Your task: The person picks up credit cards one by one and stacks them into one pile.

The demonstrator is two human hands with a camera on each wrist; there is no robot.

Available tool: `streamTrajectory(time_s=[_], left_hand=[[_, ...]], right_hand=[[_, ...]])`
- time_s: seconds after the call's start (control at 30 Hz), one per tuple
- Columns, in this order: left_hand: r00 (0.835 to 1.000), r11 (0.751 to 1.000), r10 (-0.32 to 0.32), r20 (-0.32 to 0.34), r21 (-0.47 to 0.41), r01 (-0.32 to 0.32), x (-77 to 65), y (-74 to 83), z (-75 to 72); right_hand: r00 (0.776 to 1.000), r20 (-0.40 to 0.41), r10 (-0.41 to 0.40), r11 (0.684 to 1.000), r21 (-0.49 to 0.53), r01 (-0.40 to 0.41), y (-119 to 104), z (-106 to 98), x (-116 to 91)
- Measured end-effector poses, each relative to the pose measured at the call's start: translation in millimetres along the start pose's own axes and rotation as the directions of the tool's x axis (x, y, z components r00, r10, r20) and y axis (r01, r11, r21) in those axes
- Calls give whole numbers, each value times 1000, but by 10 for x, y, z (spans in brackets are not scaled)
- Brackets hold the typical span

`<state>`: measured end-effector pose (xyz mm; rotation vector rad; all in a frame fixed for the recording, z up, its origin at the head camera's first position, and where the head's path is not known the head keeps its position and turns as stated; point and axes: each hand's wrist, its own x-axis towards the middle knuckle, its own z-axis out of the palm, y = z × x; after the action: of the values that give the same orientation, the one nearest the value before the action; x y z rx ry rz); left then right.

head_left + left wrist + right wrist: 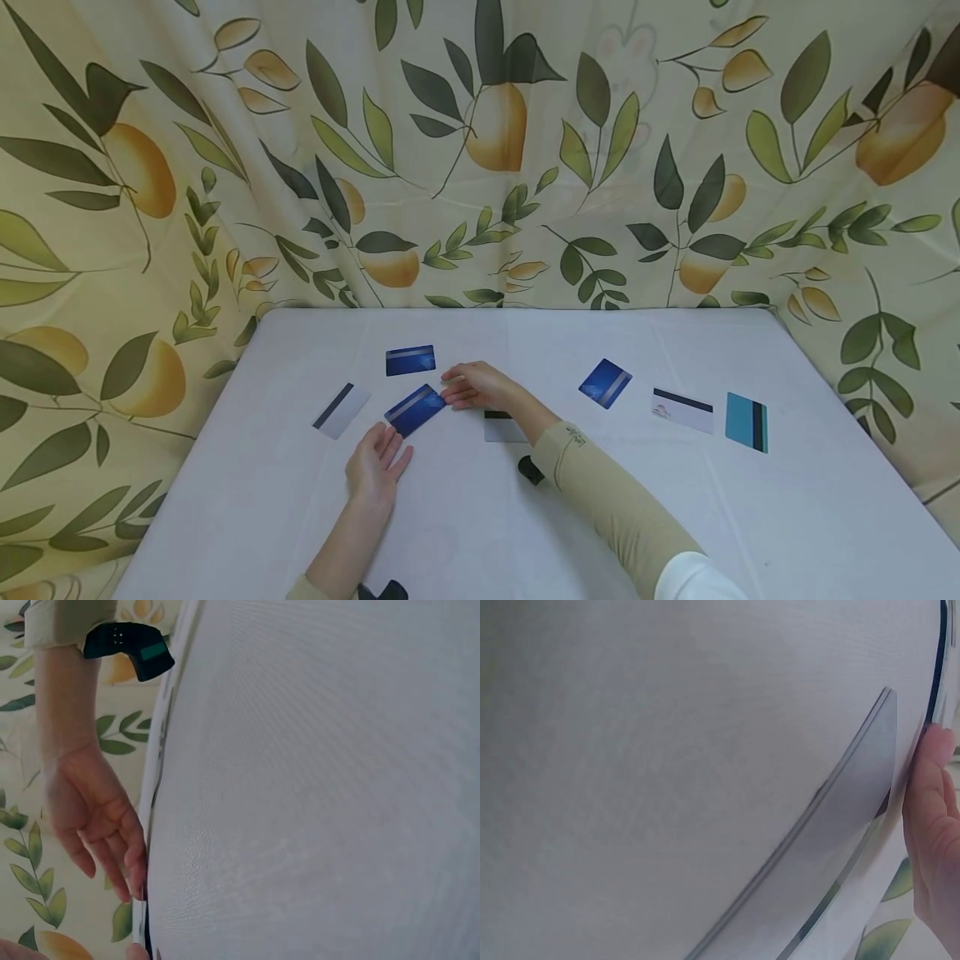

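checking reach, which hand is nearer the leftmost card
Left. The left hand is just right of the leftmost card and nearer the person; the right hand is farther right, beyond the blue card between them.

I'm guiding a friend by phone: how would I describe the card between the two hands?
On the white table in the head view, find the left hand and right hand. Between them, left of centre, lies a slanted blue card with a pale stripe. Unlike the similar, straighter card just beyond, it has a hand close at either end.
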<state>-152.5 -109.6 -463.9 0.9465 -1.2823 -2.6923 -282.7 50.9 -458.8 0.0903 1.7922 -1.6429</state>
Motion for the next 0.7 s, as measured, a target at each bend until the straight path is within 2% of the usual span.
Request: streamTrajectory(time_s=[0.37, 0.43, 0.7], left_hand=[[998, 1000, -7, -61, 30, 9, 52, 43, 48], [998, 999, -8, -57, 37, 11, 45, 54, 53], [999, 999, -34, 40, 43, 32, 39, 92, 48]], right_hand=[[1000, 17, 10, 1000, 8, -11, 12, -12, 20], [1000, 25, 14, 1000, 1, -14, 13, -17, 23], [999, 25, 21, 1000, -15, -20, 18, -26, 31]])
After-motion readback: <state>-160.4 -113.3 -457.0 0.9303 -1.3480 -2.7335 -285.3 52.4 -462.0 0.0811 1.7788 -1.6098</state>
